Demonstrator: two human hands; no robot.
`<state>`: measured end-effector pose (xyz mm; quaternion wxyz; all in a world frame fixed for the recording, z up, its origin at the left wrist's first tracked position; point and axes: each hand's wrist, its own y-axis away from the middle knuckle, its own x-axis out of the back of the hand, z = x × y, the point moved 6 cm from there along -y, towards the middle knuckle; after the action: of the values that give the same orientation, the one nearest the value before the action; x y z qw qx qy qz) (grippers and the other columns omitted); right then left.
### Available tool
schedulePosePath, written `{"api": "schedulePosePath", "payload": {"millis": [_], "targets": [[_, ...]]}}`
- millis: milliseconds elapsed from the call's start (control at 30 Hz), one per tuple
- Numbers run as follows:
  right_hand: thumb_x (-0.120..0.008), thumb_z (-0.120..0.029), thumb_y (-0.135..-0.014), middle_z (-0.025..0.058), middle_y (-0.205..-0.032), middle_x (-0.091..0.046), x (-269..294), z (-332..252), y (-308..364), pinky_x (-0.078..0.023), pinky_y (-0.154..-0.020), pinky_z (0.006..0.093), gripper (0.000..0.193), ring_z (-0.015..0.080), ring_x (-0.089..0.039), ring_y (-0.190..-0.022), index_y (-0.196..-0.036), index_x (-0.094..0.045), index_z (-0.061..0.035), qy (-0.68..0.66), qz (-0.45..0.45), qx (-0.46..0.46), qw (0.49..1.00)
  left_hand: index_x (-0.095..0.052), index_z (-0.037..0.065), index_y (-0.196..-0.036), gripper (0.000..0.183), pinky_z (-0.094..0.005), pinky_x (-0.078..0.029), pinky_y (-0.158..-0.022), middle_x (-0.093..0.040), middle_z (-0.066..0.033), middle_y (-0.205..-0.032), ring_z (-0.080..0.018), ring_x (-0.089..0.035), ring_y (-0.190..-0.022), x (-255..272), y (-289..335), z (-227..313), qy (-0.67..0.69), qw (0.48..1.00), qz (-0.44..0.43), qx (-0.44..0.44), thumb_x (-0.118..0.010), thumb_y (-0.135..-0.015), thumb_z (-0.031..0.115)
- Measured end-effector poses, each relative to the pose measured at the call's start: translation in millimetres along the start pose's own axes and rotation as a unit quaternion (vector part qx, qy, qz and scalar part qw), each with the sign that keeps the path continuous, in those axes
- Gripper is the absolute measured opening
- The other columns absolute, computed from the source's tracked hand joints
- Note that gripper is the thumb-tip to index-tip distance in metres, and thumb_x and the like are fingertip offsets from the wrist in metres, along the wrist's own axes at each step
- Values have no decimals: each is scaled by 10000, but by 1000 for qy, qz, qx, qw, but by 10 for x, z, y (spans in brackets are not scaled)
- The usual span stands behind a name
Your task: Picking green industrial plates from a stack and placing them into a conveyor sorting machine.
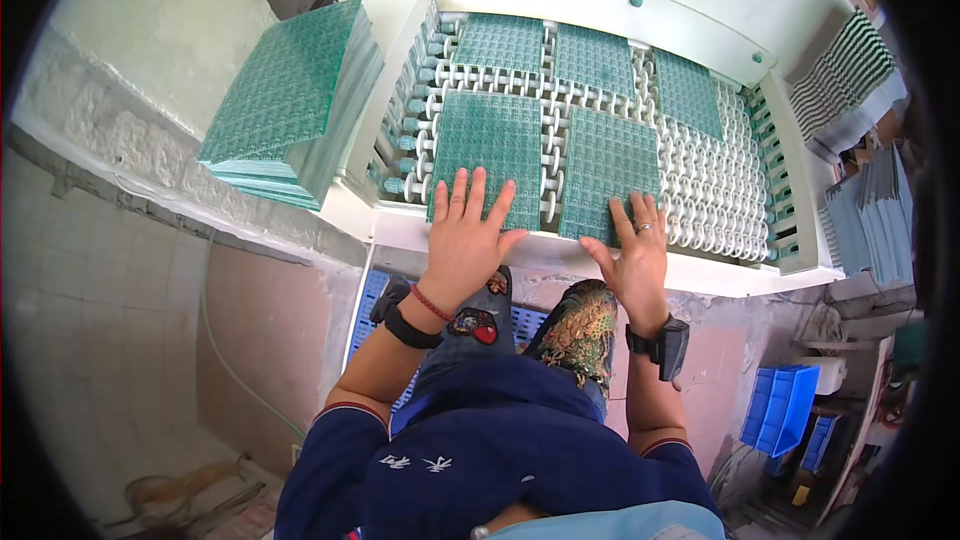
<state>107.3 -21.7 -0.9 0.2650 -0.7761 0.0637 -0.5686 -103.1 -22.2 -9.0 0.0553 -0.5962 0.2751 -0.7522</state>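
Observation:
Two green patterned glass sheets lie side by side on the near part of a bed of white roller wheels [708, 185]. My left hand [468, 240] rests with fingers spread on the near end of the left sheet [488, 135]. On the near corner of the right sheet [610, 155] lies my right hand [635, 248], fingers apart, a ring on one finger. Beyond them sit further sheets in a row: one at the far left [500, 42], one in the middle [595, 58] and one at the right [688, 90]. Neither hand grips anything.
A tall stack of green sheets [285, 90] leans left of the machine's white frame [560, 242]. Right of it stand striped stacked sheets [845, 75] and bluish sheets [875, 215]. Blue bins [780, 408] are low on the right. A blue slatted platform [368, 305] lies under my legs.

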Motion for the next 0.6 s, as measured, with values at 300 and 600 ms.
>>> {"api": "schedulePosePath", "payload": {"millis": [300, 600], "targets": [[-686, -442, -719, 237, -1204, -491, 80, -112, -163, -277, -1013, 514, 598, 409, -406, -1186, -1118, -571, -11, -13, 6, 0, 1000, -497, 118, -1257, 608, -536, -274, -1006, -429, -222, -1297, -399, -362, -1240, 374, -5, -154, 66, 997, 16, -41, -625, -764, 450], [-705, -234, -748, 183, -1027, -581, 676, -1048, -669, -438, -827, 421, 336, 356, -539, -988, -965, -602, 1, -204, 66, 125, 969, -521, -48, -1155, 579, -479, -343, -965, -477, -259, -1225, -441, -438, -1145, 2423, 197, -1254, -198, 895, 365, 164, -604, -811, 411]]}}
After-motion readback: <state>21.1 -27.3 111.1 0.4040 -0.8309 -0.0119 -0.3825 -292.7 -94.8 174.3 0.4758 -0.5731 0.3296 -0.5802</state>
